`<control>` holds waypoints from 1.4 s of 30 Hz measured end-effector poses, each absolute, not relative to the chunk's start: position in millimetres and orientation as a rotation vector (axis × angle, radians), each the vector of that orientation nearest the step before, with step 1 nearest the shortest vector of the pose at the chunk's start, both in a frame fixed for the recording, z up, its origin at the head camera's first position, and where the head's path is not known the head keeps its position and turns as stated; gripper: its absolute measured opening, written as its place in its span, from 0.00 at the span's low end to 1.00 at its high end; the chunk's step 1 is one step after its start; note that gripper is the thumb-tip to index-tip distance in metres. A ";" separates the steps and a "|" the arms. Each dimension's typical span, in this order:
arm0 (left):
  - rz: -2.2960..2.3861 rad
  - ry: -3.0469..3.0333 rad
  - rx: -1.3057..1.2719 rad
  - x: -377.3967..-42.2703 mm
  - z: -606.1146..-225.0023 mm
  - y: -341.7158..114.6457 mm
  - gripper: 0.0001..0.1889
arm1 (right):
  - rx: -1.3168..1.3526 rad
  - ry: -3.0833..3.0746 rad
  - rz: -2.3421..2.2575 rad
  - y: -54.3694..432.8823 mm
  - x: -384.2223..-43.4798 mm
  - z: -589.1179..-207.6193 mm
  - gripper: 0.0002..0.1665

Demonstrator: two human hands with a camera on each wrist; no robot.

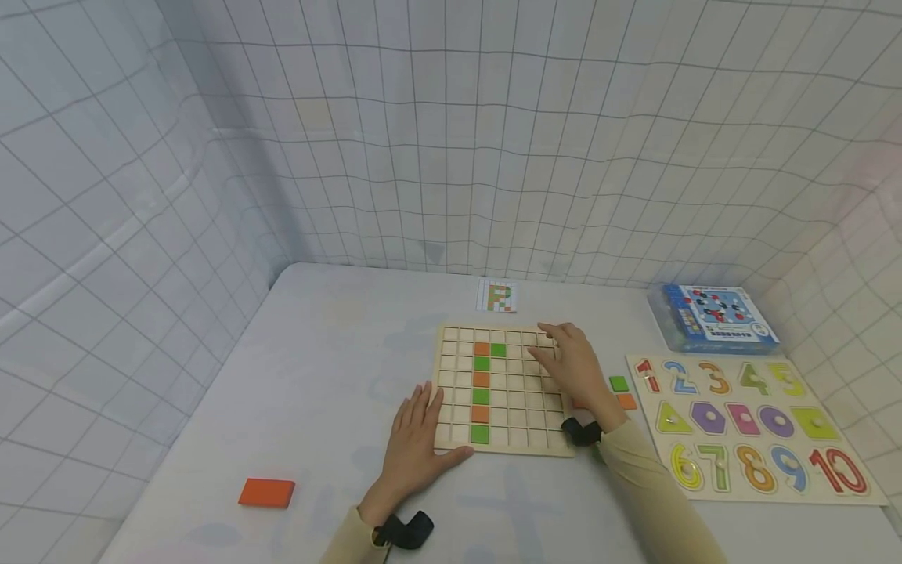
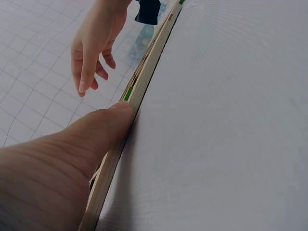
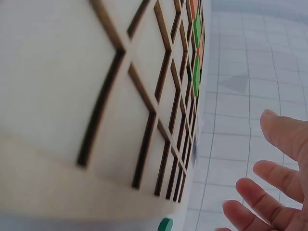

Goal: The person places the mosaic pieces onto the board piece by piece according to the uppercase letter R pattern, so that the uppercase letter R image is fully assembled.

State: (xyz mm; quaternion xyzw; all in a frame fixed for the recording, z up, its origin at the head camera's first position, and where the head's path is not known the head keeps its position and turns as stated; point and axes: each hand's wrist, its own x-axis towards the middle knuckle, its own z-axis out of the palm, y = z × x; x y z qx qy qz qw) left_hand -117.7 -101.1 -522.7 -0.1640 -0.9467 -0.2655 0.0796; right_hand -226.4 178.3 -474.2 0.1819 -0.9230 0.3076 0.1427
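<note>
A wooden grid board [image 1: 521, 415] lies flat on the table. In one of its columns, orange and green square tiles alternate, the middle orange tile [image 1: 481, 379] among them. Right of the column's top tile sits one green tile [image 1: 498, 350]. My left hand [image 1: 414, 448] rests at the board's front left corner, its fingers along the left side. The left thumb [image 2: 108, 118] presses against the front edge in the left wrist view. Over the board's right part hovers my right hand [image 1: 576, 366], thumb and fingers spread apart with nothing between them.
Beyond the board lies a pattern card [image 1: 499, 296]. Just right of it are a loose green tile [image 1: 618, 383] and an orange tile [image 1: 626, 401]. A number and shape puzzle [image 1: 712, 435] and a blue box [image 1: 719, 317] occupy the right side. An orange block [image 1: 267, 493] lies front left.
</note>
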 end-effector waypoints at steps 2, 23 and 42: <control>-0.795 -2.831 -0.490 -117.6 -522.4 -101.2 0.52 | 0.511 -2.655 0.869 183.1 -224.4 -475.0 0.32; -0.790 -2.843 -0.486 -119.1 -524.7 -101.8 0.53 | 0.255 -2.900 0.743 221.1 -202.9 -470.5 0.35; -0.773 -2.770 -0.519 -118.7 -525.8 -101.2 0.52 | 0.077 -3.077 0.681 234.5 -196.1 -469.9 0.25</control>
